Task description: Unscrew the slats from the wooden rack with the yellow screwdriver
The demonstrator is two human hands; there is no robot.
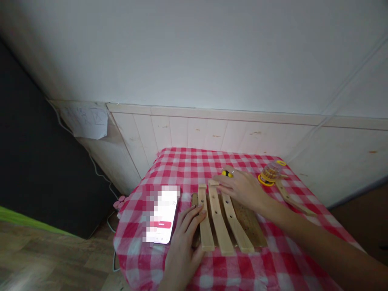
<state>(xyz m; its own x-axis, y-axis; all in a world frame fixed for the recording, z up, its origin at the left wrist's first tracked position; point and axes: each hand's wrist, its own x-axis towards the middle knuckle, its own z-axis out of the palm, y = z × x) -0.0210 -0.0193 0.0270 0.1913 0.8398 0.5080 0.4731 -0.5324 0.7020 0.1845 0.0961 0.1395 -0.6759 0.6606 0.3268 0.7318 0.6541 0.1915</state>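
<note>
Three pale wooden strips with screw holes lie side by side on a brown board: a left strip (206, 232), a middle strip (222, 230) and a right strip (239, 232). My left hand (185, 238) rests beside the left strip, its fingers stretched out and their tips lying on the wood. At the far ends of the strips, my right hand (241, 186) is closed around a yellow-and-black tool handle (226, 173). Its fingertips are by the top of the middle strip. Most of that tool is hidden by the hand.
A lit phone (163, 218) lies left of the board (253, 228). A clear jar with yellow ends (272, 173) stands at the right, near another wooden strip (287, 198). A red-checked cloth (188, 161) covers the table, which meets a white wall (206, 135).
</note>
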